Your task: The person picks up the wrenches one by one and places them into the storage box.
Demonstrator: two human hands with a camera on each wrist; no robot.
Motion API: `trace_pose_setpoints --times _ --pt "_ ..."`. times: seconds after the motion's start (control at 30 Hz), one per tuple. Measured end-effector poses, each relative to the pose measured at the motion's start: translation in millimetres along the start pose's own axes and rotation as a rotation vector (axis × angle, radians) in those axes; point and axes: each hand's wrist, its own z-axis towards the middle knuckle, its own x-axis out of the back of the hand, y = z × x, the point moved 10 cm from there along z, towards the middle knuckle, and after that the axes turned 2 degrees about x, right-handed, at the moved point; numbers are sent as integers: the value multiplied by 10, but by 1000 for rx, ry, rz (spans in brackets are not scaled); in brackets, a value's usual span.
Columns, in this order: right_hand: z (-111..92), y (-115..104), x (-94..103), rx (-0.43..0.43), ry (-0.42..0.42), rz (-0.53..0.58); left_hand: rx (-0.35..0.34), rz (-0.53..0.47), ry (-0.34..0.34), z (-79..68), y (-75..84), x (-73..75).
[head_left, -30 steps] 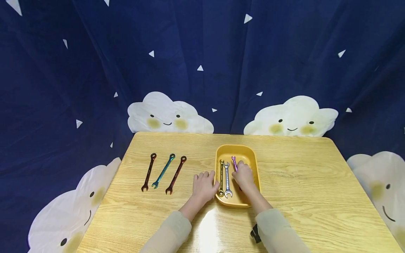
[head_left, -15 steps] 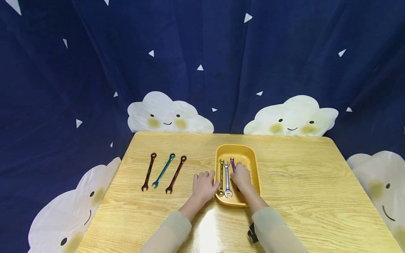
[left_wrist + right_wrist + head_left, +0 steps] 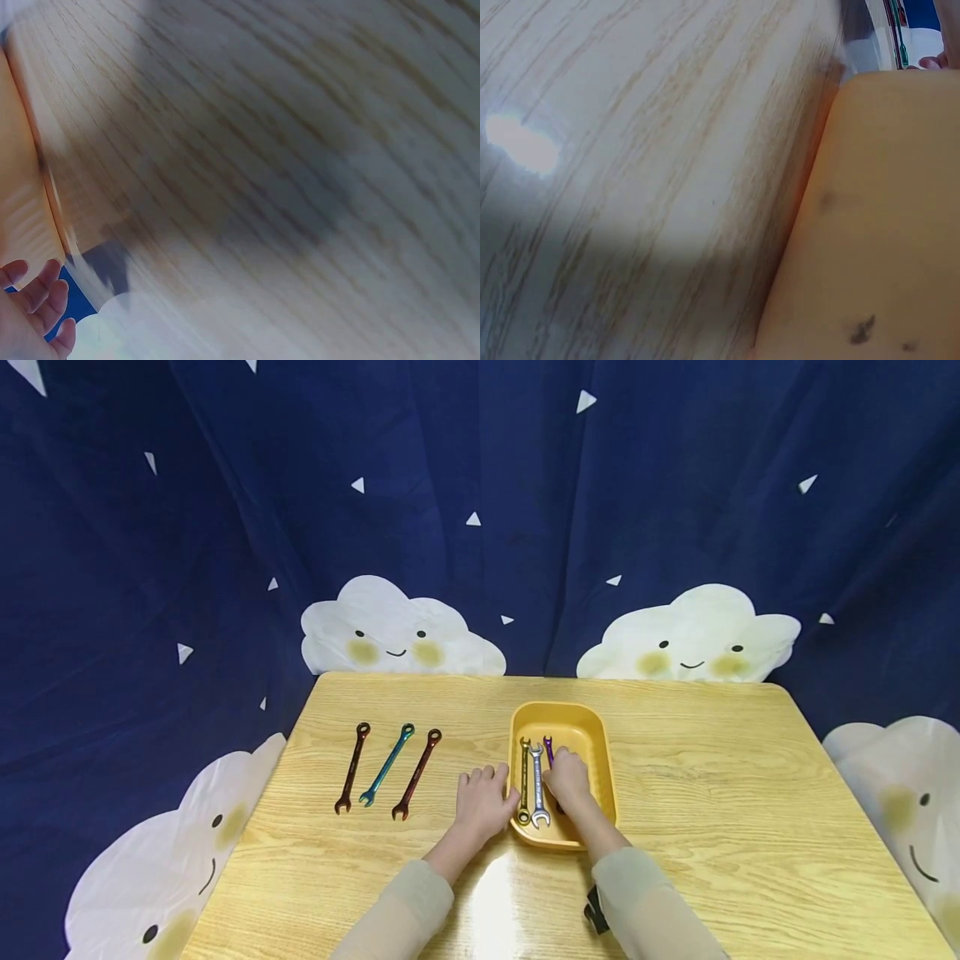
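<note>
In the head view, a yellow tray holds a gold wrench and a silver wrench side by side along its left. My right hand is down inside it, gripping a purple wrench whose open end sticks out beyond the fingers; the hand covers most of its shaft. The purple wrench lies close to the silver one, to its right. My left hand rests at the tray's left rim with fingers loosely bent. The left wrist view shows those fingers beside the tray wall.
To the left on the wooden table lie a dark red wrench, a teal wrench and a red wrench, spaced apart. Behind the table hangs a blue curtain with clouds. A black device is on my right wrist.
My right hand has shifted slightly left inside the tray, bringing the purple wrench nearer the silver one. The left hand and the tray have stayed put.
</note>
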Motion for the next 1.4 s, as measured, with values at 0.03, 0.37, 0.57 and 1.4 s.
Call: trace_pose_setpoints --times 0.03,0.37,0.57,1.4 --pt "5 1 -7 -1 -1 2 0 -1 1 1 1 0" --pt "23 -2 -34 -11 -5 -1 -1 2 1 7 4 6" --pt "46 9 -50 -24 -3 23 4 5 -15 2 -3 -2" --pt "26 -57 -70 -46 28 14 -2 5 -2 -3 7 23"
